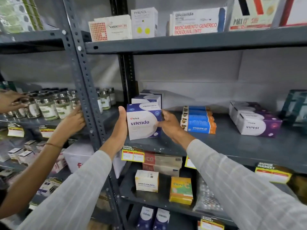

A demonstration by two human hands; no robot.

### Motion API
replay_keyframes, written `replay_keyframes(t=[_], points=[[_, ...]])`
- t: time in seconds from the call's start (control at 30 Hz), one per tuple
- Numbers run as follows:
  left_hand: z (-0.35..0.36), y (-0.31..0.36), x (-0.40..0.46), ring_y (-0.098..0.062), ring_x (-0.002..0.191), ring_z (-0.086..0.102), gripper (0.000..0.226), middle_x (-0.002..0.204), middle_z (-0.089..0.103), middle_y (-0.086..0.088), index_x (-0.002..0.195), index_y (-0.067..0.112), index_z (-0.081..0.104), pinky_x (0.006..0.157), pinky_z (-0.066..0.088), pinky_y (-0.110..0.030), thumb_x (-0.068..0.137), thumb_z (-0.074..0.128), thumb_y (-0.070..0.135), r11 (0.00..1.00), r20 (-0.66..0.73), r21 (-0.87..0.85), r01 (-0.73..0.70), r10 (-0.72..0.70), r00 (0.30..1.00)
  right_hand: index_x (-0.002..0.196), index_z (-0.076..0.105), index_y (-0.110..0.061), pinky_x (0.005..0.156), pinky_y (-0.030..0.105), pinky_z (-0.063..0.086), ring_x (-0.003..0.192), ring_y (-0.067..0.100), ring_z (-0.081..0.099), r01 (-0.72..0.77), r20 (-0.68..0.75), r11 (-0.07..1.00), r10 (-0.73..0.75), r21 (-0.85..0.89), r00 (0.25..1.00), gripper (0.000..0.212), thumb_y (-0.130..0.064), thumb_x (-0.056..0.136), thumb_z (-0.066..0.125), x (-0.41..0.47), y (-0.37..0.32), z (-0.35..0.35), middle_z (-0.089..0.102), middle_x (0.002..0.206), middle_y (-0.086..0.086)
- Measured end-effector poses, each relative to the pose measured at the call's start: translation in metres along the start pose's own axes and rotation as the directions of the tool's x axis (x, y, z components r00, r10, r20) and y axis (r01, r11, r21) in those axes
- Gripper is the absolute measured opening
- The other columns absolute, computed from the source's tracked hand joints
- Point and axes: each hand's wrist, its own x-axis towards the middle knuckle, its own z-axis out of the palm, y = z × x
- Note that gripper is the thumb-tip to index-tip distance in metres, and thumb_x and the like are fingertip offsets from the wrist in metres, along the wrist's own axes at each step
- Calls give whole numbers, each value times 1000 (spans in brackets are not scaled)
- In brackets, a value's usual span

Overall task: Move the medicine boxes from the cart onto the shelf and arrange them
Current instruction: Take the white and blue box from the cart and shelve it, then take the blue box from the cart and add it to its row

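The left hand (120, 128) lies flat against the left side of the Vitendo box (143, 122), and the right hand (171, 124) touches its right side with fingers spread. So both hands hold the box between them. It stands upright at the front of the grey shelf (232, 143), though its bottom edge may be lifted a bit. More boxes like it (147, 97) stand right behind it.

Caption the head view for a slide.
Both hands, left and right, set a Vitendo box on the shelf.
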Motion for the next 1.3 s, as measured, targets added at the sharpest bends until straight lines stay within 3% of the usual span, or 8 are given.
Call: replay_keyframes(t=[0.1, 0.17, 0.33, 0.5, 0.6, 0.9, 1.03, 1.3], points=[[16, -12, -30, 11, 93, 68, 48, 93, 77, 24, 94, 41, 72, 80, 49, -23, 102, 31, 65, 983, -314, 90, -158, 179, 932, 150, 46, -19, 78, 11, 56, 123, 9, 58, 144, -109, 989, -142, 16, 984, 57, -3, 97, 62, -46, 10, -25, 56, 138, -12], [36, -31, -63, 25, 110, 55, 40, 127, 65, 27, 129, 40, 65, 96, 45, -16, 104, 38, 56, 940, -383, 185, -286, 337, 860, 139, 58, -18, 94, 21, 56, 120, 13, 66, 248, -164, 968, -237, 45, 957, 50, 6, 95, 56, -90, 29, -54, 66, 133, -4], [127, -112, -164, 1, 137, 51, 54, 152, 54, 6, 151, 13, 48, 109, 39, -15, 105, 45, 40, 872, 4, 241, -426, 438, 899, 109, 73, -14, 85, 31, 61, 94, 16, 76, 164, -183, 975, -135, 152, 974, 30, 8, 94, 58, -212, 107, -143, 79, 102, -4], [236, -212, -249, -7, 150, 36, 61, 159, 41, 7, 155, 16, 42, 120, 25, -17, 102, 45, 47, 839, 414, 410, -358, 178, 893, 104, 75, -15, 74, 19, 58, 84, 8, 75, -155, -218, 987, 144, -32, 965, 28, 6, 94, 61, -308, 210, -235, 79, 96, 2], [282, -280, -292, -17, 154, 30, 64, 164, 36, -5, 157, 12, 37, 125, 26, -32, 104, 47, 47, 757, 576, 560, -338, -61, 815, 108, 75, -3, 84, 32, 59, 87, 14, 74, -359, -238, 919, 317, -161, 918, 23, 9, 92, 62, -359, 280, -283, 78, 97, 9], [326, -430, -385, -31, 151, 37, 60, 156, 51, -11, 151, 13, 47, 125, 24, -43, 103, 32, 46, 429, 696, 716, -550, -498, 517, 124, 72, -11, 96, 26, 48, 109, 24, 69, -720, -156, 461, 777, -519, 609, 38, -7, 86, 68, -508, 486, -303, 73, 127, 12], [336, -453, -387, -28, 150, 39, 63, 154, 54, -6, 150, 18, 49, 122, 32, -47, 98, 39, 51, 377, 695, 716, -587, -470, 544, 132, 64, -3, 102, 35, 50, 118, 33, 65, -715, -110, 411, 821, -566, 560, 53, -7, 80, 72, -554, 553, -277, 68, 131, 20], [335, -465, -384, -24, 153, 35, 65, 157, 51, -2, 152, 20, 46, 119, 38, -45, 94, 45, 49, 349, 698, 714, -607, -418, 581, 122, 63, -12, 83, 38, 59, 99, 29, 70, -460, -106, 313, 723, -831, 683, 40, -13, 83, 70, -588, 629, -250, 74, 112, 10]])
